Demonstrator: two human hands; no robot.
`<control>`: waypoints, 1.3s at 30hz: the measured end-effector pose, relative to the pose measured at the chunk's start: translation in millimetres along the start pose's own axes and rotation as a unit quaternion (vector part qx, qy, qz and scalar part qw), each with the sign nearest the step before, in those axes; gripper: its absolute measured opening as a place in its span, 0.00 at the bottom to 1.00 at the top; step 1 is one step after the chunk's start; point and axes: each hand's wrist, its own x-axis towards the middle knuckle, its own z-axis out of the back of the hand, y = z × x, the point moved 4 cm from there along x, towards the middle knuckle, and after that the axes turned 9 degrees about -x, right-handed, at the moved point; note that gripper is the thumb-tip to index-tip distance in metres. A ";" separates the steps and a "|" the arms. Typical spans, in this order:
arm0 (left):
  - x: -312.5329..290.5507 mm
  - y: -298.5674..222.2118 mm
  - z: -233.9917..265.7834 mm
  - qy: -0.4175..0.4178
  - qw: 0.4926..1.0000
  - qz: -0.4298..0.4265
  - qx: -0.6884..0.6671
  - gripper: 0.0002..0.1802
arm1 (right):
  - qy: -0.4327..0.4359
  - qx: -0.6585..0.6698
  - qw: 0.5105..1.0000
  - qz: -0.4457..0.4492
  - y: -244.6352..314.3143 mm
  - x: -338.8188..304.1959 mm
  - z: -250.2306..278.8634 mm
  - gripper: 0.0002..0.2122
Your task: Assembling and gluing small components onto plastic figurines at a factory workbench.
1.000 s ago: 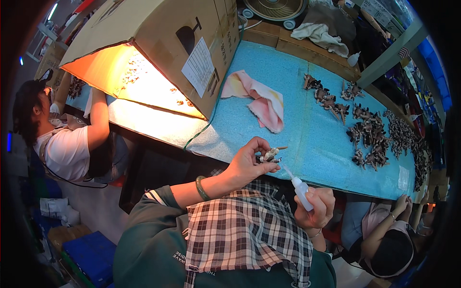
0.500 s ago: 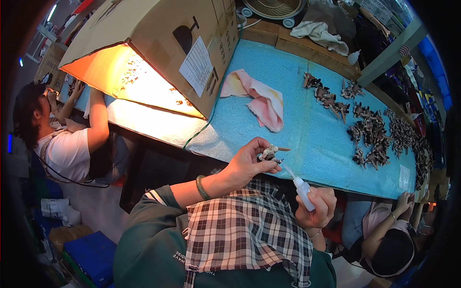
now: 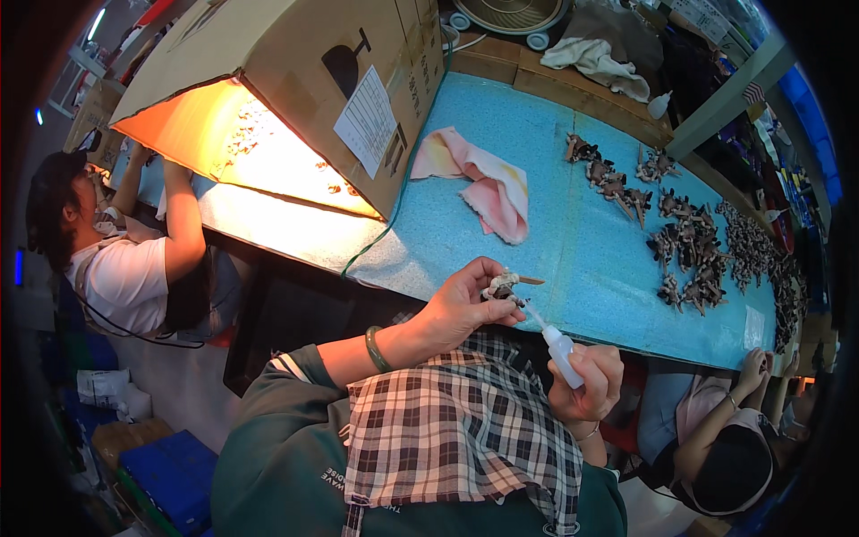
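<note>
My left hand (image 3: 467, 302) pinches a small figurine (image 3: 504, 288) in white and dark brown, with a thin brown pointed piece sticking out to the right. In my right hand (image 3: 591, 383) is a white squeeze bottle (image 3: 564, 360) with a long thin nozzle. The nozzle tip reaches up to the underside of the figurine; whether it touches cannot be made out. Both hands are above the near edge of the blue-covered table (image 3: 465, 259). On the table beyond lies a crumpled pink and yellow cloth (image 3: 497, 192).
A cardboard box (image 3: 304, 98), lit inside, stands at the left with small parts in it. Several clusters of brown figurine parts (image 3: 693, 251) lie at the right. A fan (image 3: 510, 13) sits at the back. One co-worker (image 3: 134, 259) is at the left, another (image 3: 725, 447) at the right.
The squeeze bottle in my right hand has moved slightly up and left, bringing its nozzle closer to the figurine. My left hand has stayed nearly still.
</note>
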 end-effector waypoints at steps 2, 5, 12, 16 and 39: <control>-0.9 -0.5 -0.5 -0.001 1.000 0.000 -0.005 0.17 | 0.001 -0.007 1.000 0.001 0.1 -0.1 0.5 0.14; -0.9 0.4 2.0 0.015 1.000 -0.003 0.005 0.18 | -0.007 -0.009 1.000 -0.003 0.1 0.4 0.7 0.14; -1.3 1.0 1.8 0.018 1.000 -0.008 -0.003 0.17 | -0.015 -0.011 1.000 -0.016 -1.0 -2.1 2.6 0.13; -2.7 0.6 2.7 0.011 1.000 -0.006 0.003 0.17 | -0.009 -0.019 1.000 0.010 3.2 -0.3 4.6 0.16; -1.7 2.2 -1.7 -0.001 0.999 -0.021 0.042 0.16 | -0.004 -0.001 1.000 0.010 2.8 -1.1 0.4 0.14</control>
